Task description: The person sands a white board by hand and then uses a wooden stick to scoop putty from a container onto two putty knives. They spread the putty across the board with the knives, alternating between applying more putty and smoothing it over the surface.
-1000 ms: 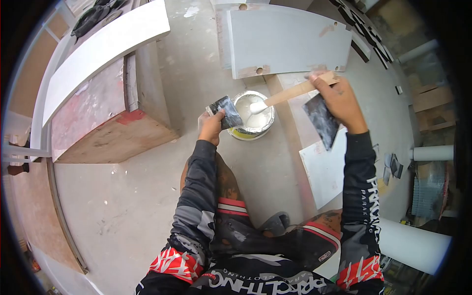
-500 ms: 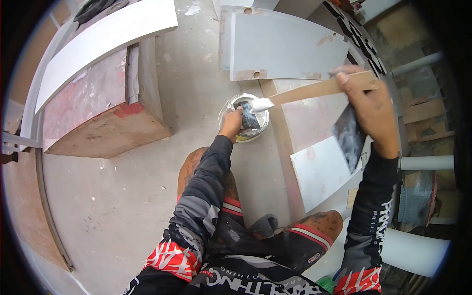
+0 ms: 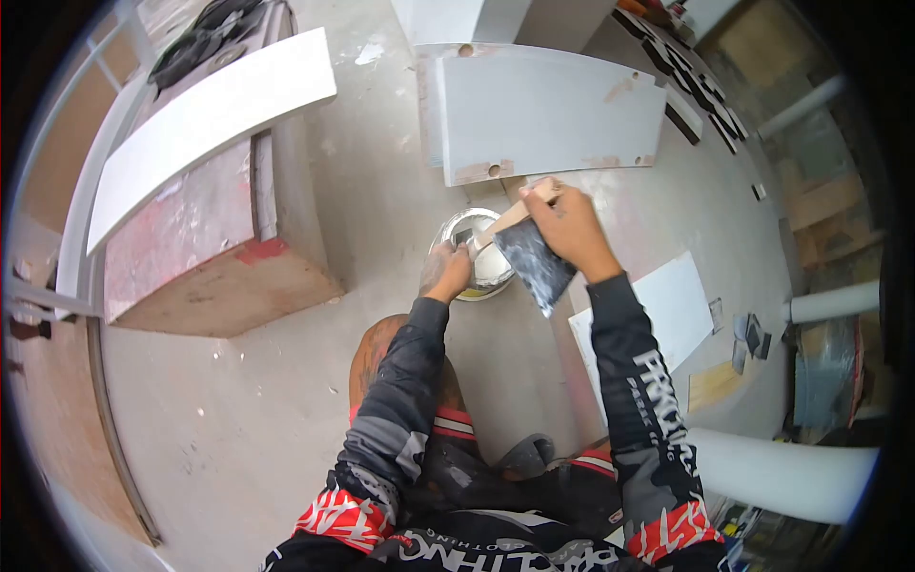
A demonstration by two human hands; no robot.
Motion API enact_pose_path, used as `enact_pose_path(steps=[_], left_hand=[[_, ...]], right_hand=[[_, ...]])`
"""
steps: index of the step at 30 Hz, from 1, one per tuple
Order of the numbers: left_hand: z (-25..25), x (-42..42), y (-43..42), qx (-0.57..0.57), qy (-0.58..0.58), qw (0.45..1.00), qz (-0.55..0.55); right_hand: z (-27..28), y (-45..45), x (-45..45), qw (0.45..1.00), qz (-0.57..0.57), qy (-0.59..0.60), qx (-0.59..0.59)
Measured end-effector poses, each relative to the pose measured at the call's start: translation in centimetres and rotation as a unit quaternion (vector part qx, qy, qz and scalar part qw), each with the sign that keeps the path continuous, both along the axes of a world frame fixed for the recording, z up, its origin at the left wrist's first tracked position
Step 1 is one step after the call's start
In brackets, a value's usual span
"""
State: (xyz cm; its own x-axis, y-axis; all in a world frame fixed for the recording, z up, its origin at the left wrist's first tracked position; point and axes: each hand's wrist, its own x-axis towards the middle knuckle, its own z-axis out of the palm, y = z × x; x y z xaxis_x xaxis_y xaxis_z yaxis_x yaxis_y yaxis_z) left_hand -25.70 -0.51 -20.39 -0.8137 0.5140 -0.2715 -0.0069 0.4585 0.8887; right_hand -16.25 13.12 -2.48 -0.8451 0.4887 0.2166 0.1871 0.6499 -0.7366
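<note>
My left hand (image 3: 446, 271) is closed at the near left rim of a round bucket (image 3: 508, 282) of white paste. From its fingers a small dark flat spreader (image 3: 464, 235) reaches over the bucket, mostly hidden by the hand. To the right, my right hand (image 3: 570, 229) grips a flat wooden stick (image 3: 511, 215), slanted so that its whitened lower end meets the left fingers above the paste. The same hand also carries a dark rectangular plate (image 3: 536, 263) smeared with white, hanging below the stick.
A large pale panel (image 3: 543, 110) with holes and filled patches lies beyond the bucket. A white board (image 3: 658, 305) lies under my right forearm, with small dark pieces (image 3: 753, 338) beside it. On the left, a long white board (image 3: 210, 124) rests on a worn box (image 3: 181, 210).
My right hand has moved left and down, bringing the stick and dark plate to the bucket. The stick's whitened end now meets my left fingers. My view has shifted slightly.
</note>
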Motion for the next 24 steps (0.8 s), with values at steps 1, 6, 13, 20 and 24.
enact_pose_path(steps=[1,6,13,20,24], left_hand=[[0.3,0.1,-0.3,-0.009,0.025,1.0,-0.014],[4.6,0.9,-2.3,0.016,0.102,0.989,-0.11],[7.7,0.1,-3.5,0.136,0.175,0.96,-0.173],[8.2,-1.1,-3.3,0.189,0.287,0.913,-0.22],[8.4,-1.4,-3.4,0.196,0.286,0.907,-0.241]], right_hand=[[-2.2,0.9,-0.1,0.999,-0.013,-0.009,-0.035],[-19.1,3.6,4.9,0.964,-0.195,-0.167,-0.069],[-22.2,-5.2,17.5,0.615,-0.149,0.086,-0.77],[-17.4,-2.7,13.6,0.565,-0.167,0.204,-0.782],[-13.9,-2.3,10.9,0.579,-0.173,0.213,-0.768]])
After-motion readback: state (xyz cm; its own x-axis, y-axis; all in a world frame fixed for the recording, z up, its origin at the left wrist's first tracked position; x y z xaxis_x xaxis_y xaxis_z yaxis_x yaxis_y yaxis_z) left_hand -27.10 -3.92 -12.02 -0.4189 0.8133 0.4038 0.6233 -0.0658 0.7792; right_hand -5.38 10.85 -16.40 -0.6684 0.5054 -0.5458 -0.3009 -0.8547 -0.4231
